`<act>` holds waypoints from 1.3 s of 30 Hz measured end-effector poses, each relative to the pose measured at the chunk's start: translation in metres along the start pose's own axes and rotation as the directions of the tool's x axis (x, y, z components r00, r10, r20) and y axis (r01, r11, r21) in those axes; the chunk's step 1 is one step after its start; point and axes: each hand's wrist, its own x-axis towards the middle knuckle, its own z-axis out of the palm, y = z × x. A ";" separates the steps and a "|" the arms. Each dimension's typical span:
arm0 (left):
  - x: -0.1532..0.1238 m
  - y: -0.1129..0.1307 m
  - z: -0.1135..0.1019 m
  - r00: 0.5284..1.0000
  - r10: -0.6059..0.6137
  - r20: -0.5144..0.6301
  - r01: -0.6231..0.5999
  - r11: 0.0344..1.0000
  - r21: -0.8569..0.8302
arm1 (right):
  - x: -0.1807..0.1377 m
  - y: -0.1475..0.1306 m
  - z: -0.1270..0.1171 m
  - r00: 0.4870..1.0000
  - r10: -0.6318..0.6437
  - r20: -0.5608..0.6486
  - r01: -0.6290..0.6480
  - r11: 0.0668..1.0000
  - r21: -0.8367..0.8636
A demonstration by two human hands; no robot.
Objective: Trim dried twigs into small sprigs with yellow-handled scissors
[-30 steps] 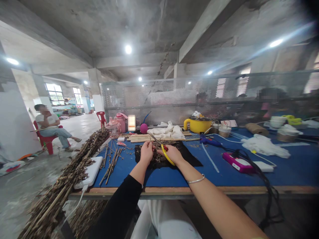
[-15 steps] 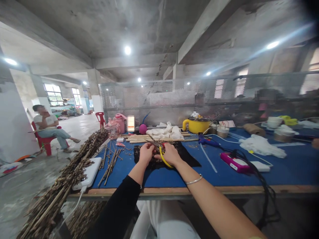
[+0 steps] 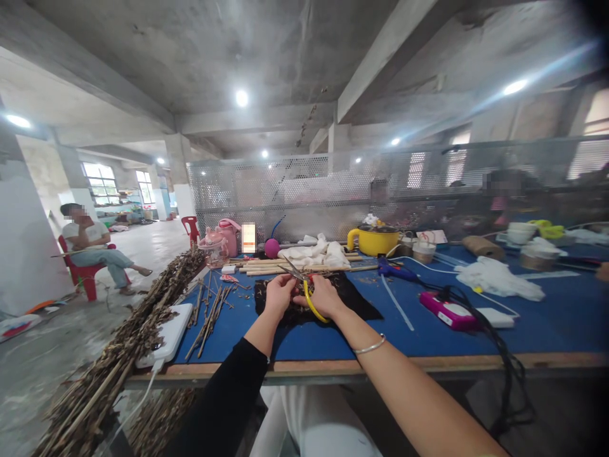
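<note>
My right hand (image 3: 325,296) is closed around yellow-handled scissors (image 3: 306,289), whose blades point up and left toward my left hand. My left hand (image 3: 279,292) pinches something small and dark that I cannot make out, right at the blades. Both hands hover over a black cloth (image 3: 354,301) strewn with dry plant bits, lying on the blue table (image 3: 295,339).
A long heap of dry twigs (image 3: 128,336) lies along the table's left edge beside a white power bank (image 3: 172,325). Wooden sticks, white cloth, a yellow pot (image 3: 374,240), a blue glue gun (image 3: 394,270), a pink device (image 3: 446,309) with black cables. A person sits far left.
The scissors have swung from wide apart to nearly closed at my left fingertips. Both hands have drifted slightly left and closer together.
</note>
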 end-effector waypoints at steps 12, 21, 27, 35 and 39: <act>-0.005 0.006 0.003 0.997 0.074 -0.013 -0.074 0.997 0.027 | -0.006 -0.009 -0.007 0.998 0.042 0.046 -0.042 0.999 0.000; -0.004 0.004 0.000 0.976 0.210 -0.066 -0.187 0.949 0.254 | -0.007 -0.013 -0.007 0.996 0.075 0.041 -0.075 0.997 -0.003; -0.002 0.002 -0.002 0.976 0.201 -0.084 -0.171 0.945 0.278 | -0.005 -0.008 -0.003 0.995 0.078 0.058 -0.078 0.997 0.003; -0.001 0.001 -0.002 0.981 0.168 -0.098 -0.135 0.951 0.278 | -0.002 -0.004 0.002 0.995 0.082 0.062 -0.083 0.997 0.005; -0.001 0.000 -0.001 0.996 0.048 -0.074 -0.031 0.975 0.218 | -0.002 -0.002 0.001 0.994 0.096 0.048 -0.097 0.995 0.008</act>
